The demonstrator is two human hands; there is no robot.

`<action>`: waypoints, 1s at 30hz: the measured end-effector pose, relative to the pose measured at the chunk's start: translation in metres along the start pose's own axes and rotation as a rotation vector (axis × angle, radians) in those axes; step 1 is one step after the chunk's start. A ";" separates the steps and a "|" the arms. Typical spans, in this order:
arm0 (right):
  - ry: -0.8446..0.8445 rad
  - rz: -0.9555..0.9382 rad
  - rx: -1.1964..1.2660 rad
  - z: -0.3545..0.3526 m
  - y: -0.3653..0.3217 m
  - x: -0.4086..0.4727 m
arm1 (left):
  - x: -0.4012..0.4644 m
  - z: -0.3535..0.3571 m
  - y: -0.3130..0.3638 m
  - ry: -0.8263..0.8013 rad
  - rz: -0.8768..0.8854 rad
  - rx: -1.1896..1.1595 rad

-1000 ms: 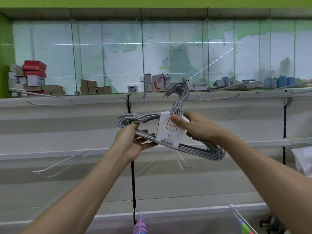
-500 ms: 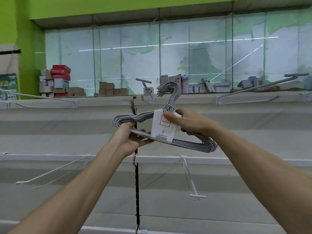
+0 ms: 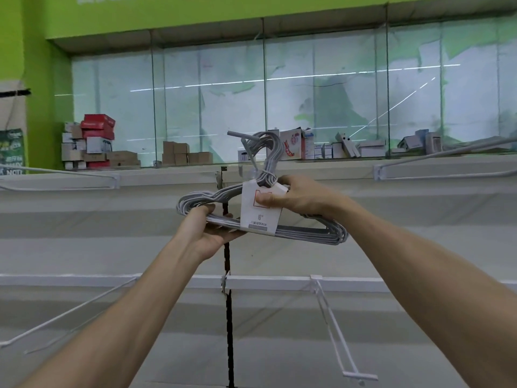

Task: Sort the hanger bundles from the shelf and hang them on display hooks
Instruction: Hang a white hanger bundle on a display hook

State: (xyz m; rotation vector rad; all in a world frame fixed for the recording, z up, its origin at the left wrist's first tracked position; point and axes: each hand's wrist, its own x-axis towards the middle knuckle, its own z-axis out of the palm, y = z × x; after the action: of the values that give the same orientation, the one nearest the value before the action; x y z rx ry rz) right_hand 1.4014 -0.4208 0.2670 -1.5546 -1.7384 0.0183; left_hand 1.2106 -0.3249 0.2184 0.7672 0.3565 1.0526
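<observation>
Scene: a person stands facing a pale display wall, both bare forearms stretched forward and up at about chest height.
Hanger bundle (image 3: 307, 233): a stack of grey wire hangers tied together, held level between the two hands, its lower bars running from the left hand across and out past the right wrist.
Hook ends (image 3: 270, 147): the bundle's curved tops rise above the right hand, looped around or just in front of a grey display hook (image 3: 237, 134); I cannot tell which.
Paper label (image 3: 260, 211): a white card with an orange square mark, wrapped around the middle of the bundle, between the hands.
Left hand (image 3: 208, 228): palm turned up, fingers curled around the left shoulder of the bundle, supporting it from below.
Right hand (image 3: 293, 196): palm down, thumb pressed on the front of the label, fingers closed behind the bundle's neck.
Arms: both nearly straight, angling inward so the hands meet close together.
Above the hands: a ledge with stacked cardboard boxes (image 3: 89, 147) in front of glass panes.
Below the right arm: a white wire peg (image 3: 333, 329) juts out from a rail.
Below the left arm: another long wire peg (image 3: 70, 312) slants down and outward.
</observation>
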 end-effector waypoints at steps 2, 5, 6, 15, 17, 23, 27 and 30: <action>-0.017 -0.001 0.020 0.007 0.003 0.009 | 0.007 -0.007 0.000 0.007 -0.008 -0.008; -0.045 -0.030 0.000 0.015 0.008 0.017 | 0.015 -0.017 -0.002 0.017 -0.019 -0.043; -0.047 -0.038 -0.011 0.017 0.010 0.019 | 0.018 -0.019 -0.003 0.012 -0.018 -0.055; -0.118 0.001 -0.078 0.024 0.029 0.035 | 0.046 -0.029 -0.027 0.010 -0.070 -0.143; -0.137 0.018 -0.087 0.030 0.034 0.037 | 0.053 -0.034 -0.030 0.022 -0.059 -0.156; -0.126 0.030 -0.108 0.035 0.044 0.035 | 0.060 -0.043 -0.044 -0.026 -0.033 -0.146; -0.130 0.077 -0.178 0.034 0.039 0.030 | 0.054 -0.048 -0.046 -0.044 -0.050 -0.090; -0.115 0.100 -0.218 0.033 0.031 0.026 | 0.047 -0.053 -0.043 -0.065 -0.096 -0.014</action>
State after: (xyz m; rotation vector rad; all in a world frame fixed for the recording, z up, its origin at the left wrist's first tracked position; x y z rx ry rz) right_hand 1.4109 -0.3749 0.2428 -1.8300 -1.7977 -0.0335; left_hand 1.2286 -0.2746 0.1553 0.7624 0.3275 0.9368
